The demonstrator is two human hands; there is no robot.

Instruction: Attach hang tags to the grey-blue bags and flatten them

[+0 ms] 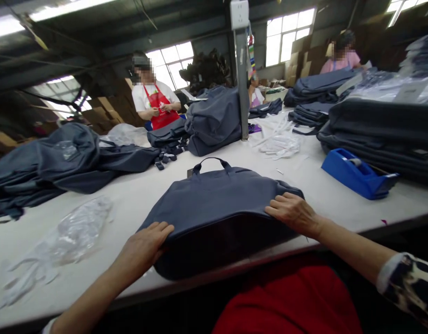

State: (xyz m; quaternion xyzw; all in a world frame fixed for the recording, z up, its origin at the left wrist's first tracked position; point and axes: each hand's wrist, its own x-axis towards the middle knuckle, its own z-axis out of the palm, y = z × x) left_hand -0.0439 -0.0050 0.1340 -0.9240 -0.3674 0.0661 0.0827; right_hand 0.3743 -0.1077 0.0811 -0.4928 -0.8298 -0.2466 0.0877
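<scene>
A dark blue bag [220, 199] lies on the white table right in front of me, its dark base facing my body and its loop handle standing up on the far side. My left hand [147, 241] grips the bag's near left corner, fingers curled over the edge. At the near right corner, my right hand [292, 211] is closed on the fabric, with knuckles on top. Both thumbs are mostly hidden by the hands and the bag.
Crumpled clear plastic bags [81, 227] lie at left, near a heap of dark bags [54, 157]. A blue tape dispenser [356, 174] stands at right beside stacked bags [380, 125]. A metal post [242, 83] rises mid-table. A person in a red apron [158, 106] stands across.
</scene>
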